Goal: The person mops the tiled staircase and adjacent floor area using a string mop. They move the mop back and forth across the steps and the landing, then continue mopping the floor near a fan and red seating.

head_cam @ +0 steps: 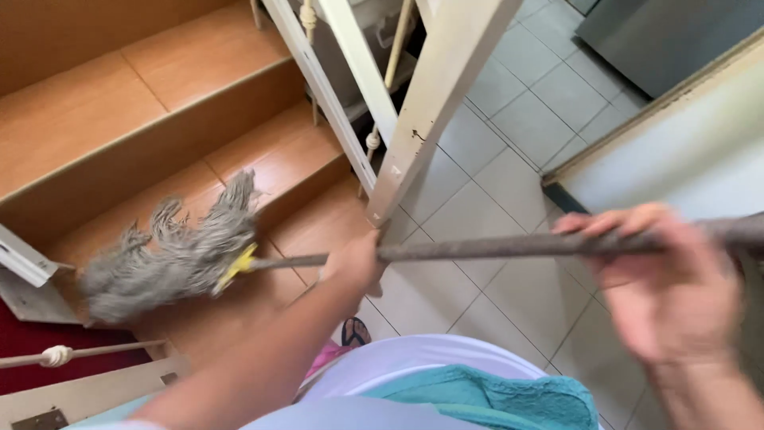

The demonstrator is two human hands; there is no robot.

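Head camera, looking down: a person's left hand is clenched around the middle of a grey mop handle, and the right hand grasps it nearer the end, fingers curled over. The grey string mop head, joined by a yellow clip, lies on a brown tiled stair step, beside a white railing post.
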